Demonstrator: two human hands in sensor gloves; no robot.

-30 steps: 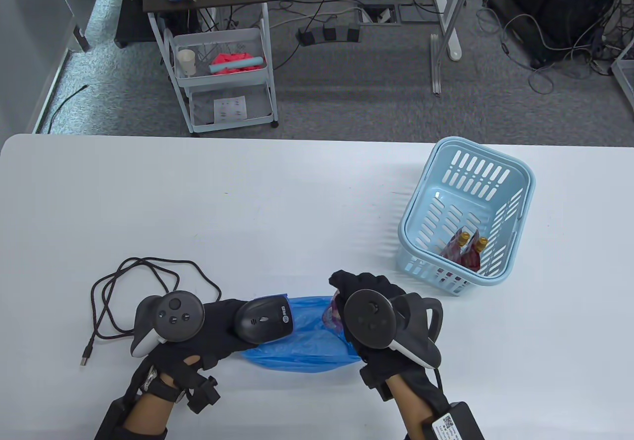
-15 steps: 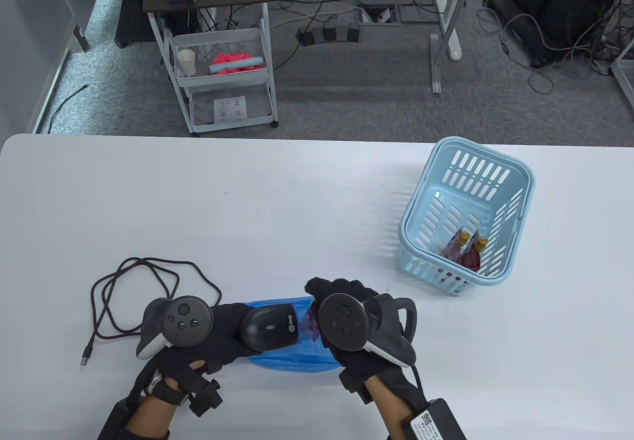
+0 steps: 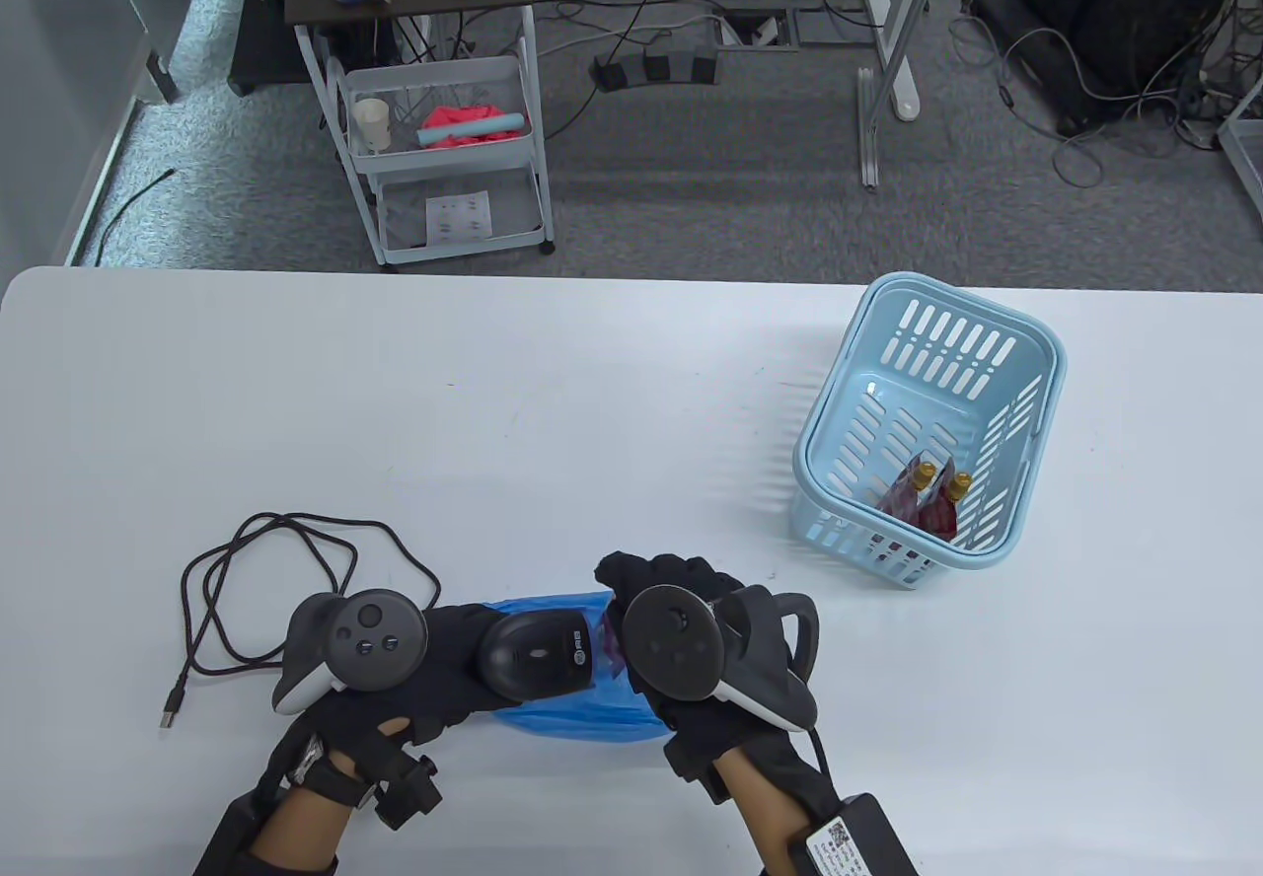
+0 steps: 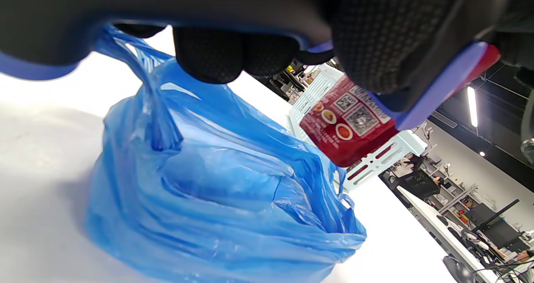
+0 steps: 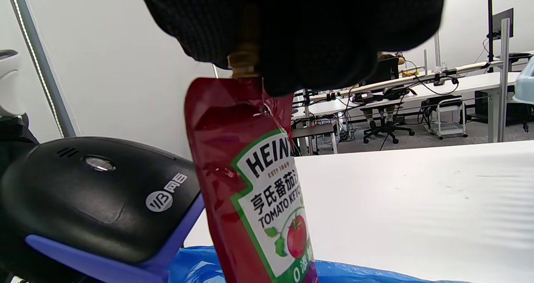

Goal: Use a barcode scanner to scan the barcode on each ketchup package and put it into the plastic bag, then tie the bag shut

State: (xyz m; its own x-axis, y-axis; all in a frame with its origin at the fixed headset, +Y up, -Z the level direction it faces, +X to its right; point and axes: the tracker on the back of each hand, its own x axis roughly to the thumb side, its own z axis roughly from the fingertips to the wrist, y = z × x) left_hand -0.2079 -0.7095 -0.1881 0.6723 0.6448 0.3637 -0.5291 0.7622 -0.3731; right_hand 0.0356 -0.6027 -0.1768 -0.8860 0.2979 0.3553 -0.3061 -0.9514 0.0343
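The left hand [image 3: 434, 659] grasps the scanner [image 3: 538, 656] over the blue bag [image 3: 582, 718] on the table [image 3: 592, 402], facing the ketchup pouch [image 5: 250, 183] pinched by its cap in the right hand [image 3: 681, 639].

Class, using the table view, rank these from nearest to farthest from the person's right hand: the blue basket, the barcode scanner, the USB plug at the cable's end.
From the right hand:
1. Barcode scanner, just to its left, over the blue plastic bag.
2. Blue basket, up and to the right, near the table's far edge.
3. USB plug, far left, beyond the left hand.
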